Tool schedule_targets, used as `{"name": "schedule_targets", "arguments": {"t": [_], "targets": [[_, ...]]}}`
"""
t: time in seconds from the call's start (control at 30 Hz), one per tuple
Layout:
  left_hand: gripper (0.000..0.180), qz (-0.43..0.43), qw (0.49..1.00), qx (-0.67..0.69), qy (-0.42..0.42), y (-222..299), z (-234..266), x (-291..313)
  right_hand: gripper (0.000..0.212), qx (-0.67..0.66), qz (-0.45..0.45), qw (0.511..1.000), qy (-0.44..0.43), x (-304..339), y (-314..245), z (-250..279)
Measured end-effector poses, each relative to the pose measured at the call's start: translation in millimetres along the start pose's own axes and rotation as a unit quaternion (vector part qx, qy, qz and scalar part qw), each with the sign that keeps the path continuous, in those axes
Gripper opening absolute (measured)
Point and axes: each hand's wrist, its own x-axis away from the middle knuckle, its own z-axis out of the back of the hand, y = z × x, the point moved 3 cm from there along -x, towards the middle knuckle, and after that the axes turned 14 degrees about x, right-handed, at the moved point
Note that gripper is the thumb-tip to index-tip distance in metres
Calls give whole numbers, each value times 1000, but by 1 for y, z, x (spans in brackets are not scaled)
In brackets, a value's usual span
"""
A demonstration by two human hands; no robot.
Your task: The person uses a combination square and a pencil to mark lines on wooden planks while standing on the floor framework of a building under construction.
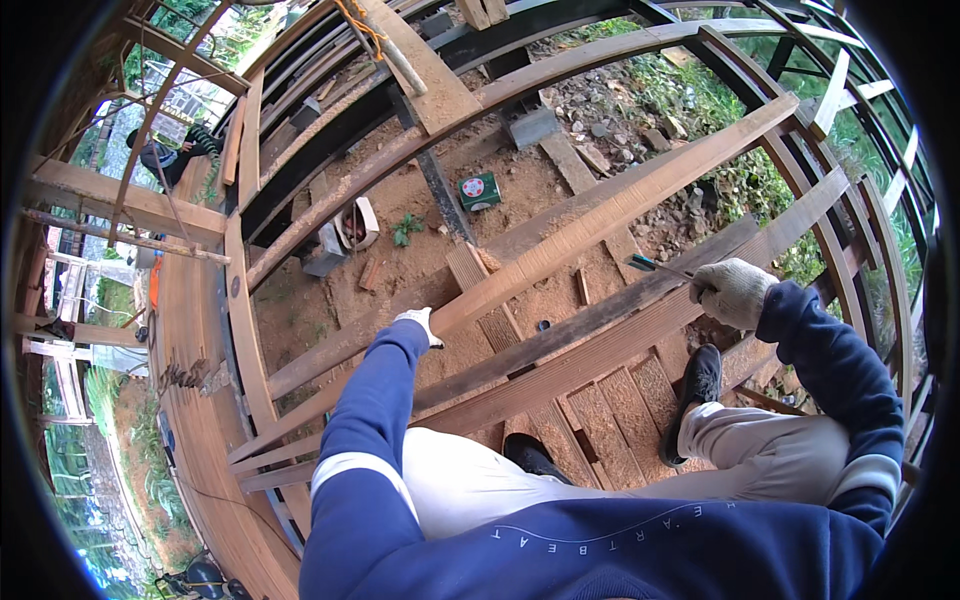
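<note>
My left hand (421, 326), in a pale glove, grips a long wooden beam (610, 205) that runs from lower left to upper right. Part of that hand is hidden behind my blue sleeve. Off to the right, my right hand (733, 293), also gloved, is closed around a slim tool (660, 268) with a teal and black end pointing left. Its exact kind is too small to tell. Below the tool lies a dark, weathered board (600, 321), with a brown plank (575, 366) alongside it, nearer to me.
My shoes (704, 385) are among short boards (630, 415) strewn with sawdust. Beyond the beam, a green box (479, 192) and a white container (357, 224) rest on dirt. Dark metal framing (440, 190) crosses the gap. Stacked planks (190, 350) lie left; another person (165, 158) is far left.
</note>
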Motion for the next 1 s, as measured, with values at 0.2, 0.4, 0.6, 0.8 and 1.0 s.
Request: {"name": "schedule_targets", "arguments": {"t": [0.2,0.4,0.6,0.8,1.0], "targets": [[85,-125,980,63,-142,14,-3,-2,20,-12,-48,998,-28,-1,-4,4],[90,-143,947,288,-26,-44,5,-27,21,-49,-24,998,-14,-24,-13,3],[133,-41,996,55,61,33,-18,10,22,-92,-60,994,-22,-31,-5,-1],[126,-26,994,16,110,8,-23,3,19,-89,-61,993,-48,-44,-14,-4],[114,-116,990,85,11,-3,10,-19,20,-114,-87,987,-68,-38,-15,-4]]}}
